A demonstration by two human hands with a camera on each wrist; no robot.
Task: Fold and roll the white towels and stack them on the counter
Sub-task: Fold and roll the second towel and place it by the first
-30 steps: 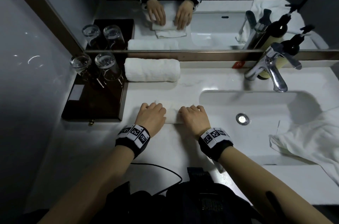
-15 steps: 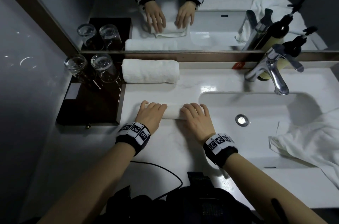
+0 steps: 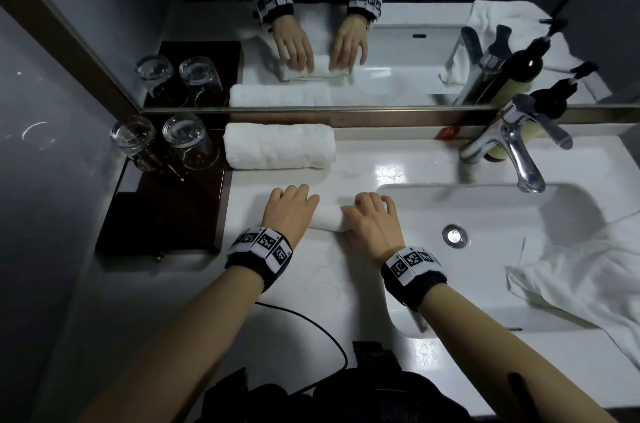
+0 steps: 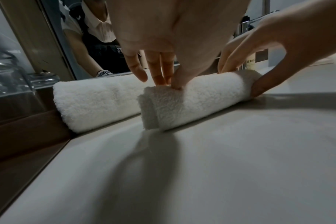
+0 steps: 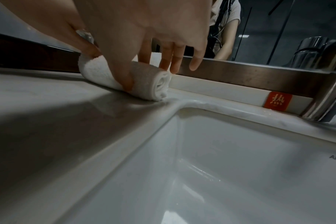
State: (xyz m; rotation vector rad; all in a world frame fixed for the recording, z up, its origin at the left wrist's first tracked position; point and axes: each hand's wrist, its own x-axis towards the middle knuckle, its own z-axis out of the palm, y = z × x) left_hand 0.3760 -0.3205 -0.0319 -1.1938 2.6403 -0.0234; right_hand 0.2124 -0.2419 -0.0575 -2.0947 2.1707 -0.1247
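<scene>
A small white rolled towel [image 3: 327, 217] lies on the white counter [image 3: 311, 301], left of the sink. My left hand [image 3: 289, 211] grips its left end, thumb on the near side and fingers over the top [image 4: 168, 81]. At the roll's right end my right hand [image 3: 372, 218] holds it the same way, thumb low in front [image 5: 150, 75]. The spiral end of the roll [image 5: 159, 84] faces the sink corner. A bigger rolled towel [image 3: 278, 145] lies behind it against the mirror ledge, apart from the small roll [image 4: 197, 100]. An unfolded white towel [image 3: 581, 277] drapes over the sink's right side.
Two upturned glasses [image 3: 188, 138] stand on a dark tray [image 3: 162, 208] at the left. The sink basin [image 3: 502, 215] and chrome faucet [image 3: 519, 152] fill the right, with a pump bottle [image 3: 498, 152] behind. A black cable [image 3: 311, 318] crosses the near counter. The mirror runs along the back.
The towel between my hands has gone from a flatter fold to a tight roll. Both hands have moved a little away from me, toward the mirror.
</scene>
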